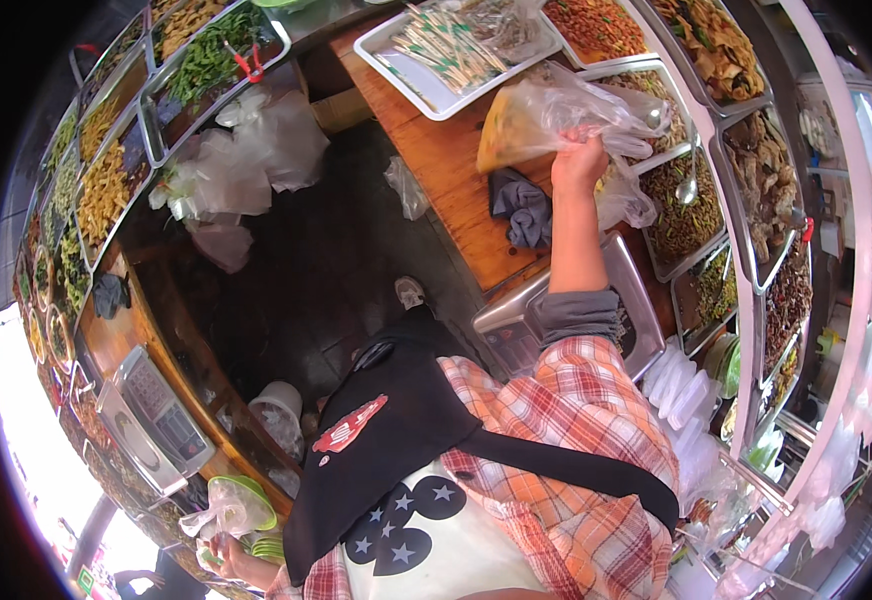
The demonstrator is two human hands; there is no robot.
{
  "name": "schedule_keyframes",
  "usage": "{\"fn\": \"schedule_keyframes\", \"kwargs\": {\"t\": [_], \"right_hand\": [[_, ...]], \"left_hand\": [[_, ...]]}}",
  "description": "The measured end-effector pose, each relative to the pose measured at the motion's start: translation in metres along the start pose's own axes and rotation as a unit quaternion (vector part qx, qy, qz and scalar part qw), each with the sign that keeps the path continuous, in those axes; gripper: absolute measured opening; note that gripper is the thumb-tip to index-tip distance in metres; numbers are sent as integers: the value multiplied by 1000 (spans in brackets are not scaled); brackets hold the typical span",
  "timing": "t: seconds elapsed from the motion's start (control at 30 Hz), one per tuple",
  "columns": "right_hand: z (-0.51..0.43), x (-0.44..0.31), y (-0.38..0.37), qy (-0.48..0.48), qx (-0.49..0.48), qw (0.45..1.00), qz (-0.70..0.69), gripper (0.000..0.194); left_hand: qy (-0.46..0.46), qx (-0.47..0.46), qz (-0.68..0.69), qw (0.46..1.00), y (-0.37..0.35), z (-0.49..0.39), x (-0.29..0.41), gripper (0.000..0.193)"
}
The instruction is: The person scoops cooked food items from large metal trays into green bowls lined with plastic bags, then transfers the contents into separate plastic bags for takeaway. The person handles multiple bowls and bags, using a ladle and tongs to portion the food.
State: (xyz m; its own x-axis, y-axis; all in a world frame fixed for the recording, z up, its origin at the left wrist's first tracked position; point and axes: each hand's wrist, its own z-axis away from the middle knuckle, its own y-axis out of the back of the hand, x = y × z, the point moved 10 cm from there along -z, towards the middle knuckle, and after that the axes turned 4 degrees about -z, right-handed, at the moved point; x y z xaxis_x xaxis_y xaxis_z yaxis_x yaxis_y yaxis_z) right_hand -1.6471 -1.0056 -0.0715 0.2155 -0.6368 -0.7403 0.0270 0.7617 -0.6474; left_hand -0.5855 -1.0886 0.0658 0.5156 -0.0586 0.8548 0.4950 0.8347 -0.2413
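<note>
My right hand [580,161] grips the gathered top of a clear plastic bag [511,131] with yellow-orange contents. The bag is over a wooden counter [425,154], beside a crumpled dark grey cloth [522,206]. Below my forearm is a steel weighing scale [511,330], partly hidden by my sleeve. At the lower left, my left hand [233,559] is close to a green bowl [256,502] with a clear plastic bag over it. Several green dishes [269,547] are stacked by that wrist. Whether those fingers hold something is too small to tell.
A white tray [440,105] holds paper-wrapped chopsticks [447,49]. Food trays [680,199] line the right, one with a spoon [686,187]; more trays [102,187] curve along the left. A second scale [158,412] stands on the left counter. Plastic bags [218,176] hang over the dark floor.
</note>
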Motion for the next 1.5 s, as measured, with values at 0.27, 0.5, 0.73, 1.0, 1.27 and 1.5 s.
{"fn": "schedule_keyframes", "kwargs": {"t": [0.27, 0.5, 0.73, 1.0, 1.27, 1.5], "right_hand": [[101, 32, -35, -58, -171, 903, 389, 30], [52, -58, -103, 66, -241, 911, 329, 32], [0, -57, -121, 368, -216, 244, 871, 61], [48, -2, -76, 277, -362, 340, 823, 15], [21, -106, -77, 118, -202, 685, 690, 26], [-10, -100, -88, -8, -180, 832, 525, 24]], "left_hand": [[9, -14, -31, 999, -19, 2, -12, 49], [8, -7, -39, 999, -18, 12, -14, 49], [8, 4, -41, 999, -9, 20, -18, 50], [20, 6, -44, 999, -6, 20, -27, 50], [23, 0, -46, 999, -7, 18, -28, 51], [20, -5, -46, 999, -10, 18, -26, 52]]}}
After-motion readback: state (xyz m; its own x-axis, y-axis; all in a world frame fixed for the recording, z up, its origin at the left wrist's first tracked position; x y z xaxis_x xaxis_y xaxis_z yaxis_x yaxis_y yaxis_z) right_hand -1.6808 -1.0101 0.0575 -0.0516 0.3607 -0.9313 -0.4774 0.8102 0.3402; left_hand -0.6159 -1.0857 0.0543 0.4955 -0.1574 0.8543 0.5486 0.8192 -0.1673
